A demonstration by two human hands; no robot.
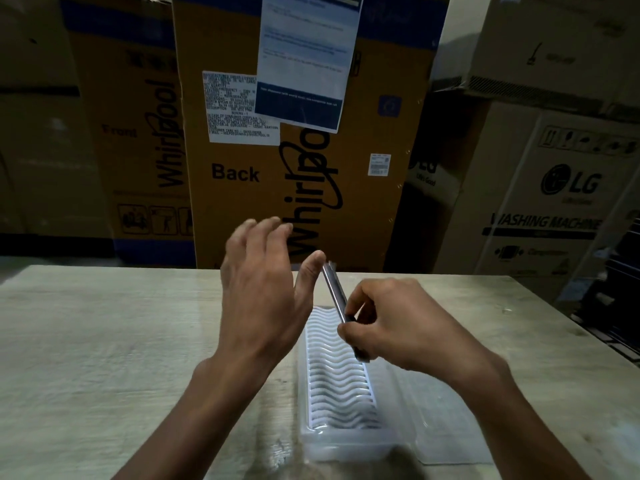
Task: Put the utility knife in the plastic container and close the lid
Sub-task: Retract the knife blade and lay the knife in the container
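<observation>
Lying nearest to the camera on the table (86,341) is the container (337,382), a long clear plastic box with a white wavy insert inside it. It is open, and its clear lid (446,420) lies flat on the table just beside it, on the right; I cannot tell whether the two are joined. Both forearms come in from the bottom edge. Above the far part of the container, the right hand (398,323) is closed around the lower end of the knife (337,296), with the fingers curled over the handle. The knife is held in the air, tilted, with its upper end pointing away and a little to the left, so it is not inside the container. The left hand (263,285) is open, its fingers spread and a little blurred, and it holds nothing. Its thumb (311,271) is just beside the upper end of the knife, maybe touching it, but the blur does not let me say this for sure. Behind the table stand big cardboard boxes. Two brown ones (242,188) carry the word Whirlpool, one marked Front and one marked Back, with a white label (239,109) and a blue and white sheet (304,60) on the second. At the right there are LG boxes (554,202), one with the words washing machine.
</observation>
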